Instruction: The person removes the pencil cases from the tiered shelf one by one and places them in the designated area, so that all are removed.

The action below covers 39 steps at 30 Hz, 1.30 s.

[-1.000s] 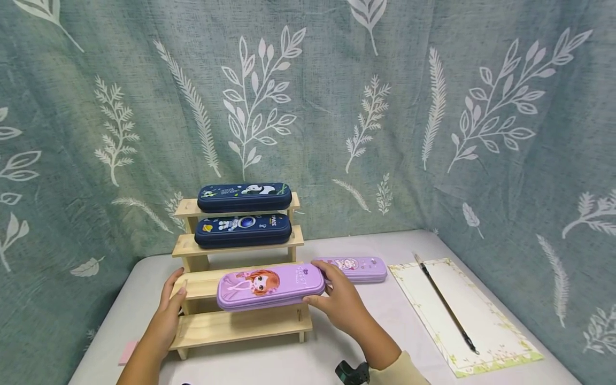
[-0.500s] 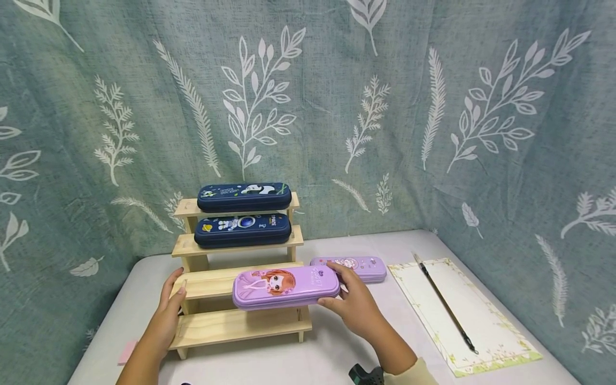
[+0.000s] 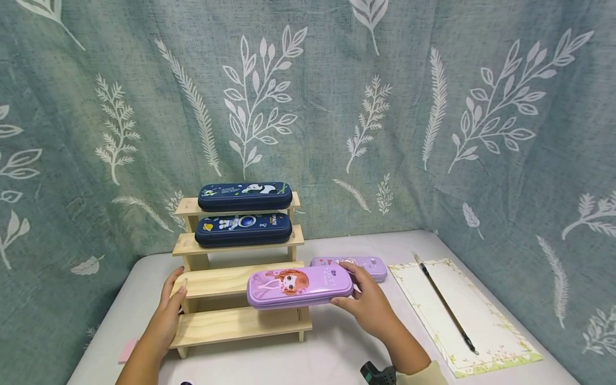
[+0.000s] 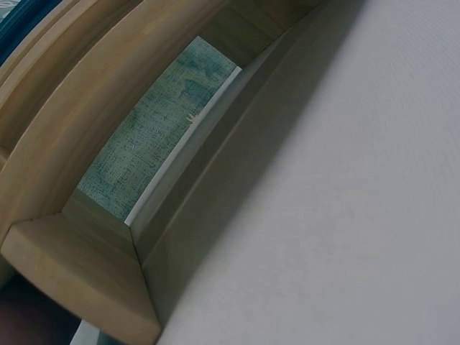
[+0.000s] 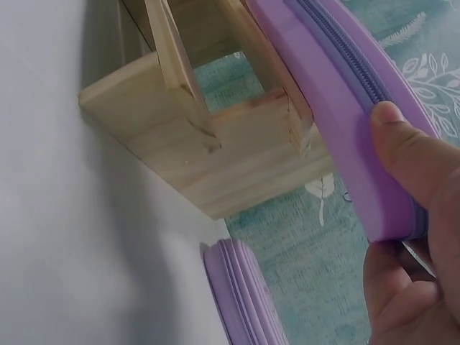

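Note:
A purple pencil case (image 3: 300, 287) with a red-haired girl on its lid is held in front of the wooden tiered stand (image 3: 240, 327). My right hand (image 3: 368, 302) pinches its right end, thumb near the zipper (image 5: 352, 61) in the right wrist view. At the stand's left side, my left hand (image 3: 166, 310) grips the ends of the lower shelves. In the left wrist view only a dark blurred patch of it shows at the lower left. A navy panda pencil case (image 3: 244, 197) lies on the top shelf, and a navy astronaut pencil case (image 3: 243, 231) on the one below.
A second purple pencil case (image 3: 375, 269) lies on the white table (image 3: 269, 369) behind the held one. To the right, a brush (image 3: 445, 302) rests on a sheet of decorated paper (image 3: 486, 299). A pink slip (image 3: 128, 351) lies beside my left forearm.
My right hand has carried the girl pencil case to the right, partly past the stand's right end. My left hand has stayed at the stand.

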{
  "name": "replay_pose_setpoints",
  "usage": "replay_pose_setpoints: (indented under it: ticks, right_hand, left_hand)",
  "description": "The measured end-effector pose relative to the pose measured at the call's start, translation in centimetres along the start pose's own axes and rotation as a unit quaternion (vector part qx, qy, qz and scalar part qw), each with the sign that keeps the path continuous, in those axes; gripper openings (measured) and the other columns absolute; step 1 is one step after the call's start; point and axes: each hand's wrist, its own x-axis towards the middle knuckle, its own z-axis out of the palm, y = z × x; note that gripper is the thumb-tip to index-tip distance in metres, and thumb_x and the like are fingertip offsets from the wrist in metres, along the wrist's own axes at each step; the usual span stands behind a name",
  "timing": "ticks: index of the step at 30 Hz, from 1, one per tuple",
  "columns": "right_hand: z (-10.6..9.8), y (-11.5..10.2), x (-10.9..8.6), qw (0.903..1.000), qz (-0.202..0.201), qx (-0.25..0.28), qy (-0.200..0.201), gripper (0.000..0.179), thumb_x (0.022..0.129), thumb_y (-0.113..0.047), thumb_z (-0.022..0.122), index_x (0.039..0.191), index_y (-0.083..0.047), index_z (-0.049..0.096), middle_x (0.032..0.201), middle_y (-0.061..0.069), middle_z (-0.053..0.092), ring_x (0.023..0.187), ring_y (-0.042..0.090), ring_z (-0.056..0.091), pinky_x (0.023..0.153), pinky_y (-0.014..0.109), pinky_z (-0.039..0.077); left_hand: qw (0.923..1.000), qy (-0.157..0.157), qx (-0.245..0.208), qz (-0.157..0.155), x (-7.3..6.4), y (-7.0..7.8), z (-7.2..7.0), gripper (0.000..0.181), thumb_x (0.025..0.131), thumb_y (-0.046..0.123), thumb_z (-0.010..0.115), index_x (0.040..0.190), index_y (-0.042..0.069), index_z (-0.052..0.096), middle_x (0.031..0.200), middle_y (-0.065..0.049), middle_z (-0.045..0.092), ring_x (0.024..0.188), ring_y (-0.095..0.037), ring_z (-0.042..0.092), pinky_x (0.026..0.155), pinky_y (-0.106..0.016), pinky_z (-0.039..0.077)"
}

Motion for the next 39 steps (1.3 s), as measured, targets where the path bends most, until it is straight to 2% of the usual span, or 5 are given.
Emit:
replay_pose_setpoints:
  ticks: [8, 14, 22, 32, 39]
  right_hand:
    - [-1.7, 0.9, -0.3, 1.0, -0.004, 0.001, -0.002, 0.088, 0.081, -0.007, 0.089, 0.157, -0.01, 0.044, 0.16, 0.012, 0.044, 0.149, 0.031, 0.044, 0.113, 0.032, 0.044]
    - [-3.3, 1.8, -0.5, 0.9999, -0.01, 0.001, 0.005, 0.087, 0.083, -0.009, 0.088, 0.157, -0.009, 0.042, 0.16, 0.014, 0.043, 0.148, 0.033, 0.045, 0.112, 0.032, 0.045]
    - [-5.1, 2.5, -1.0, 0.9998, -0.017, -0.005, 0.001, 0.086, 0.086, -0.011, 0.086, 0.158, -0.007, 0.04, 0.162, 0.02, 0.04, 0.148, 0.037, 0.043, 0.113, 0.033, 0.043]
    - [-7.0, 3.8, -1.3, 0.9999, 0.006, -0.005, 0.012, 0.086, 0.088, -0.011, 0.084, 0.16, -0.008, 0.037, 0.163, 0.02, 0.039, 0.149, 0.036, 0.041, 0.115, 0.036, 0.041]
    - [-7.9, 4.7, -1.2, 0.9997, 0.014, 0.001, 0.02, 0.086, 0.089, -0.013, 0.084, 0.16, -0.007, 0.035, 0.164, 0.022, 0.037, 0.15, 0.038, 0.041, 0.109, 0.025, 0.047]
  left_hand:
    - [1.0, -0.004, -0.001, -0.002, -0.1, 0.0, 0.0, 0.065, 0.114, 0.051, 0.028, 0.168, 0.038, -0.004, 0.175, -0.02, -0.009, 0.158, -0.049, -0.01, 0.117, -0.08, -0.001]
    - [1.0, -0.002, 0.001, -0.003, 0.0, -0.1, 0.0, 0.066, 0.114, 0.051, 0.028, 0.169, 0.034, -0.004, 0.175, -0.02, -0.008, 0.159, -0.049, -0.009, 0.118, -0.079, -0.002]
    - [1.0, -0.001, 0.006, -0.006, 0.1, -0.1, -0.1, 0.063, 0.114, 0.049, 0.027, 0.168, 0.039, -0.004, 0.175, -0.018, -0.009, 0.159, -0.047, -0.01, 0.118, -0.079, -0.002]
    - [1.0, -0.001, 0.002, -0.007, 0.1, -0.1, 0.2, 0.067, 0.113, 0.052, 0.029, 0.169, 0.033, -0.004, 0.175, -0.018, -0.009, 0.159, -0.047, -0.011, 0.118, -0.079, -0.003]
    - [1.0, 0.0, 0.004, -0.008, 0.1, -0.1, 0.0, 0.067, 0.113, 0.053, 0.029, 0.168, 0.036, -0.005, 0.175, -0.018, -0.011, 0.159, -0.048, -0.012, 0.117, -0.08, -0.003]
